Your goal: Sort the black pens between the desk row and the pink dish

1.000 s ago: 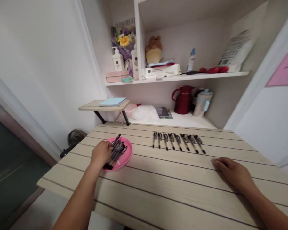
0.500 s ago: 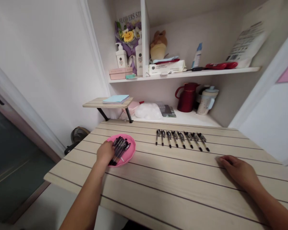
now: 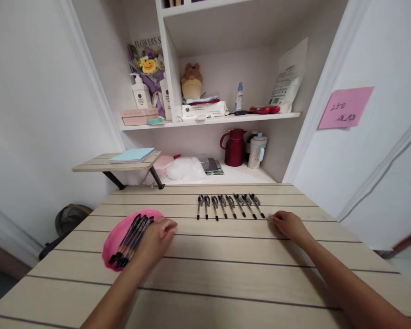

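My left hand (image 3: 158, 238) is loosely curled over the right rim of a pink scalloped plate (image 3: 110, 242), with no pen showing in its fingers. Several black-capped pens (image 3: 132, 240) lie bundled side by side on that plate, slanting toward me. Across the middle of the tabletop runs a row of pens (image 3: 231, 206), spaced apart, their tips pointing toward me. Just right of the row's last pen, my right hand (image 3: 289, 225) rests at the table surface with its fingers bent together and nothing visible in them.
The slatted wooden table (image 3: 219, 269) meets a white shelf unit at the back. A small raised stand (image 3: 99, 163) with blue paper (image 3: 133, 155) is at the back left. A red jug (image 3: 234, 148) and a pale cup (image 3: 257, 151) stand on the lower shelf.
My left hand has come off the pens to the plate's right rim. My right hand sits closer to the row's right end. The camera view has turned to the right.
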Demonstrator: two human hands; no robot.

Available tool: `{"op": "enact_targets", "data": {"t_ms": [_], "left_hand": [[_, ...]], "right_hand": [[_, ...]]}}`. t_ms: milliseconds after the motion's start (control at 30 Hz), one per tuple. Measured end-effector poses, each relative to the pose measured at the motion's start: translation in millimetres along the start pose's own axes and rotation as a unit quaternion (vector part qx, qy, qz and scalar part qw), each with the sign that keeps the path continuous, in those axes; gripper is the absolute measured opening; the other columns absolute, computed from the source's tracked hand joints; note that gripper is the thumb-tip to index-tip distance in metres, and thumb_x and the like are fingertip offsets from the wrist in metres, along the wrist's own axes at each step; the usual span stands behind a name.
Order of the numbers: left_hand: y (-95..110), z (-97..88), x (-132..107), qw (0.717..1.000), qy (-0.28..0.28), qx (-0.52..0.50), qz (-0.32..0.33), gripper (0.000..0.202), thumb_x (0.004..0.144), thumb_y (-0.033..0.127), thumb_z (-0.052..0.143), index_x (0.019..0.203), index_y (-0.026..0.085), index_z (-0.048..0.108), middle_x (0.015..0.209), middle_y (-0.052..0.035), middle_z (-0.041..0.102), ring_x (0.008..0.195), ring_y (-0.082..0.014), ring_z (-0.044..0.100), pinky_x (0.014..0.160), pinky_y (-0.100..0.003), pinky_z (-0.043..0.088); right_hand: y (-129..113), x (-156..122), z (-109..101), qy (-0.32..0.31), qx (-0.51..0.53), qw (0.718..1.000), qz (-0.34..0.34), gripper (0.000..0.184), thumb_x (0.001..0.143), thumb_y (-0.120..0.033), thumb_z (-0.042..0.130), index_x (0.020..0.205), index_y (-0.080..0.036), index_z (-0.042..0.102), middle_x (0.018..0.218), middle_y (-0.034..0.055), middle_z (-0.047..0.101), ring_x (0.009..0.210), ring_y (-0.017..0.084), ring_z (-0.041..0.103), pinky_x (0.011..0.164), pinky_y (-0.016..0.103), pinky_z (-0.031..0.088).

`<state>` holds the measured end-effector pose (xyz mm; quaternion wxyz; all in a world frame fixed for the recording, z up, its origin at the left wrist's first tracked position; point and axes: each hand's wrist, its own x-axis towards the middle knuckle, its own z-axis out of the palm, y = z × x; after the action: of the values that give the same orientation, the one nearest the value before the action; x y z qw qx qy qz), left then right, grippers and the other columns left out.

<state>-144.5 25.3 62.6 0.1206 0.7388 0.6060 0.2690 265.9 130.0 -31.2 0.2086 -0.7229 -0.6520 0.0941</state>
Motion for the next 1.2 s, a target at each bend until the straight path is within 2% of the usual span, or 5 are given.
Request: {"op": "enact_targets", "data": {"t_ms": [333, 500, 667, 833, 1200], "left_hand": [[66.5, 69.9, 8.6, 0.973, -0.152, -0.118, 0.129, 0.016, 0.074, 0.019, 0.047, 0.077, 0.019, 0.063, 0.076, -0.0032, 0.059, 0.074, -0.0153, 0.053, 0.066, -0.025, 0.037], [76.0, 100.5, 27.7, 0.937, -0.209, -0.276, 0.032, 0.016, 0.072, 0.024, 0.052, 0.08, 0.017, 0.063, 0.076, -0.0033, 0.06, 0.069, -0.0139, 0.053, 0.063, -0.025, 0.038], [90.8, 131.0, 51.5, 0.798, -0.145, -0.563, -0.159, 0.043, 0.074, 0.041, 0.053, 0.109, 0.016, 0.048, 0.085, -0.0059, 0.059, 0.075, -0.0142, 0.056, 0.068, -0.028, 0.042], [90.8, 147.2, 56.7, 0.677, -0.103, -0.705, -0.185, 0.034, 0.07, 0.044, 0.06, 0.085, 0.015, 0.05, 0.083, -0.0053, 0.058, 0.073, -0.0139, 0.057, 0.068, -0.028, 0.044], [80.0, 167.6, 46.0, 0.714, -0.153, -0.659, -0.179, 0.032, 0.075, 0.05, 0.048, 0.08, 0.018, 0.045, 0.051, 0.007, 0.043, 0.033, -0.0052, 0.038, 0.031, -0.016, 0.026]], "right_hand": [[-27.8, 23.9, 15.0, 0.035, -0.001, 0.999, 0.033, 0.021, 0.07, -0.032, 0.05, 0.066, -0.016, 0.063, 0.07, 0.0153, 0.066, 0.069, 0.024, 0.06, 0.057, 0.029, 0.036], [-37.0, 16.9, 8.4, 0.054, 0.07, 0.996, 0.02, 0.023, 0.074, -0.035, 0.046, 0.063, -0.019, 0.057, 0.062, 0.008, 0.063, 0.062, 0.02, 0.056, 0.055, 0.027, 0.035], [-81.7, -29.0, 10.5, -0.033, 0.353, 0.933, -0.063, 0.023, 0.075, -0.041, 0.048, 0.063, -0.021, 0.049, 0.048, -0.0041, 0.046, 0.044, 0.012, 0.041, 0.046, 0.024, 0.032], [-106.0, -59.4, 11.1, -0.116, 0.371, 0.908, -0.159, 0.024, 0.075, -0.04, 0.051, 0.062, -0.019, 0.051, 0.059, -0.0022, 0.054, 0.055, 0.012, 0.046, 0.052, 0.023, 0.034], [-31.0, 46.1, 19.2, 0.086, 0.051, 0.99, 0.096, 0.045, 0.073, -0.029, 0.052, 0.114, -0.012, 0.044, 0.083, 0.0091, 0.064, 0.079, 0.022, 0.059, 0.063, 0.028, 0.037]]}}
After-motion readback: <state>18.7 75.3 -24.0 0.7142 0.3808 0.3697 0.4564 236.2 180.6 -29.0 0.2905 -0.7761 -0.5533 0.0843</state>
